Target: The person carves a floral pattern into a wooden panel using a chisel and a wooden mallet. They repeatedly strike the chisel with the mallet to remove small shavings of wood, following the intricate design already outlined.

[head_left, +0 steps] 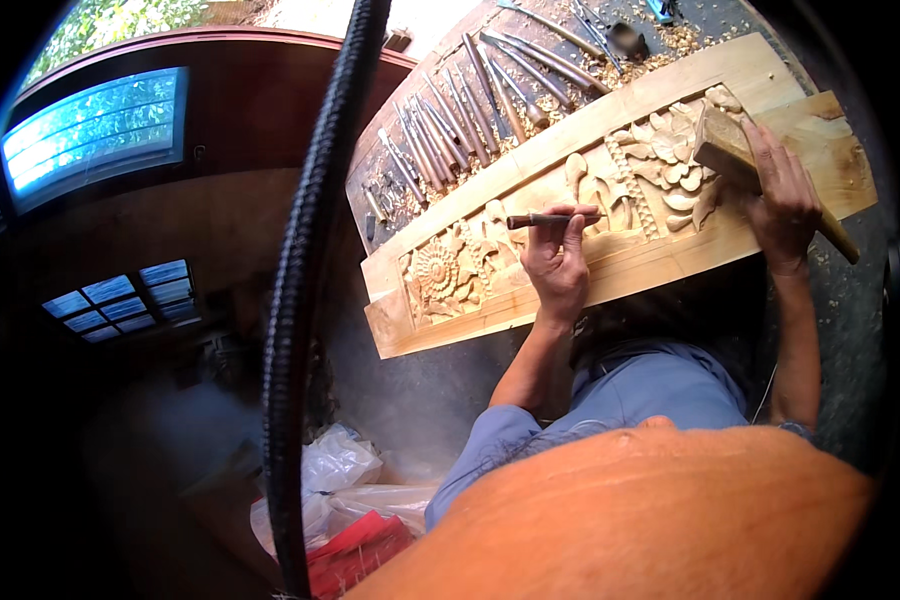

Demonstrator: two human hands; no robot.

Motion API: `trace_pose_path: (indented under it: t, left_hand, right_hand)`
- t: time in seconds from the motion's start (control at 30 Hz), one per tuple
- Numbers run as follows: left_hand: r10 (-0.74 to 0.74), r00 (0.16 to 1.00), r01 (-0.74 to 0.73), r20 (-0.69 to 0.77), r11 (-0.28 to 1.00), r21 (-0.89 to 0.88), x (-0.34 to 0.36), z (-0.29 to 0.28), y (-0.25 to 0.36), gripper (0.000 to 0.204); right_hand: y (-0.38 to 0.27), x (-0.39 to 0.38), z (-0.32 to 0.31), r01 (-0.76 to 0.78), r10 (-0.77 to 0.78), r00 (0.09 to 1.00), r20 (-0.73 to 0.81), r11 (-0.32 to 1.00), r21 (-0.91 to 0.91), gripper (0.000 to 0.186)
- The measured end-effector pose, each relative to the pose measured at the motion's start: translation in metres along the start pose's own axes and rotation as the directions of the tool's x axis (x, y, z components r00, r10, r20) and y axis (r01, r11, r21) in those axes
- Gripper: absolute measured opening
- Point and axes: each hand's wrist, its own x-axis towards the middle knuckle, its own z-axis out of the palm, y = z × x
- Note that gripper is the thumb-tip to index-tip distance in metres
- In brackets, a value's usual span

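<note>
The bench spreads under the panel and past its far edge. Made of pale wood and carved with flowers and leaves, the panel lies slantwise on it before the person. Chisels lie in a row beyond the panel's far edge. The mallet is above the panel's right part, the right hand gripping it. Over the panel's middle, the left hand's grip pinches a slim tool. Shavings litter the bench beyond the panel.
</note>
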Motion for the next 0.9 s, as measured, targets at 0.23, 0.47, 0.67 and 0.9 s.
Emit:
trace_pose_path:
  t: [0.23, 0.47, 0.67, 0.9]
  left_hand:
    - [0.082, 0.995, -0.074, -0.054, 0.988, 0.138, 0.003, -0.002, -0.001, 0.014]
    - [0.02, 0.999, -0.025, 0.029, 0.979, 0.204, -0.009, -0.011, -0.01, 0.017]
    - [-0.031, 0.999, 0.023, 0.04, 0.984, 0.178, -0.012, -0.009, -0.013, 0.017]
    - [-0.033, 0.998, 0.019, 0.06, 0.975, 0.22, -0.008, -0.013, -0.014, 0.016]
  right_hand:
    - [0.0, 0.002, 0.008, -0.002, 0.002, 1.0, 0.0, 1.0, -0.013, 0.094]
    - [0.0, 0.002, 0.005, -0.014, 0.013, 1.0, 0.028, 1.0, 0.021, 0.085]
    - [0.0, 0.002, 0.007, -0.002, 0.002, 1.0, 0.007, 1.0, 0.024, 0.088]
    - [-0.001, 0.002, 0.012, 0.01, -0.01, 1.0, -0.009, 1.0, 0.015, 0.094]
